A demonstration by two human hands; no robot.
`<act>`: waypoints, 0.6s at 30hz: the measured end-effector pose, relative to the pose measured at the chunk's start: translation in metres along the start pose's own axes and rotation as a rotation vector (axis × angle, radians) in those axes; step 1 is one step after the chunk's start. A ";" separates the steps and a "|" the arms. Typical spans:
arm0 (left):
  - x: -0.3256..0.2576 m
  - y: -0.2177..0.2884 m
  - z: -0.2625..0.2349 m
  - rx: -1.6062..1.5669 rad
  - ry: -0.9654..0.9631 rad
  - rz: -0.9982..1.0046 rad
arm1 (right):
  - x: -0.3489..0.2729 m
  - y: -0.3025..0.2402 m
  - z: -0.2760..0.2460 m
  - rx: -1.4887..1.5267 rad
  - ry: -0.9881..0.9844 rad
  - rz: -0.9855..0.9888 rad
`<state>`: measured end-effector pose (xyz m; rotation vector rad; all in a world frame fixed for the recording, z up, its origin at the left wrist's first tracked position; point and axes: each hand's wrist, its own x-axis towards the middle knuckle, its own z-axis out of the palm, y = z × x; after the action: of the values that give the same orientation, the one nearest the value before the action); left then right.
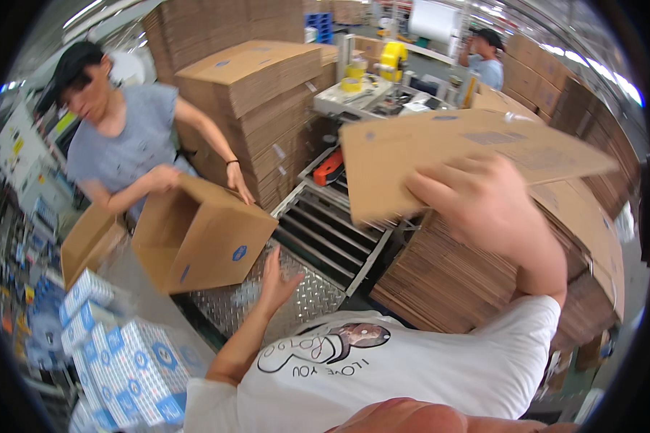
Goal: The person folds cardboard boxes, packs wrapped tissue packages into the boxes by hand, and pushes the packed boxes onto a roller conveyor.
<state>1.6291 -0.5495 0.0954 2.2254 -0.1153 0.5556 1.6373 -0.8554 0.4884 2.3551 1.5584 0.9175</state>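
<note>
Flat brown cardboard sheet [448,155], unfolded

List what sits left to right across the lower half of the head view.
Stack of blue-and-white packages → open cardboard box held by a co-worker → left hand over the diamond-plate table → roller conveyor → stack of flat cartons → right hand holding a flat carton.

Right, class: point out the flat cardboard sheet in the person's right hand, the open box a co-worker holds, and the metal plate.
flat cardboard sheet [440,155], head view, middle of its face
open box [220,249], head view, side panel
metal plate [296,303], head view, bare patterned surface
</note>
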 end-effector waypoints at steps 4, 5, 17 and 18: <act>0.038 0.095 -0.029 0.232 0.332 0.227 | -0.008 0.048 -0.019 0.376 0.191 0.040; 0.035 0.078 -0.019 0.009 0.560 0.163 | -0.014 0.067 -0.013 0.431 0.228 0.138; -0.006 0.062 -0.136 0.801 0.533 -0.099 | 0.045 0.005 0.323 0.743 -0.332 0.028; -0.020 0.061 -0.143 0.901 0.689 -0.189 | 0.056 0.008 0.320 0.708 -0.460 0.061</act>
<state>1.5451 -0.4848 0.2107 2.6623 0.8420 1.4309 1.8426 -0.7498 0.2597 2.7735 1.7945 -0.2417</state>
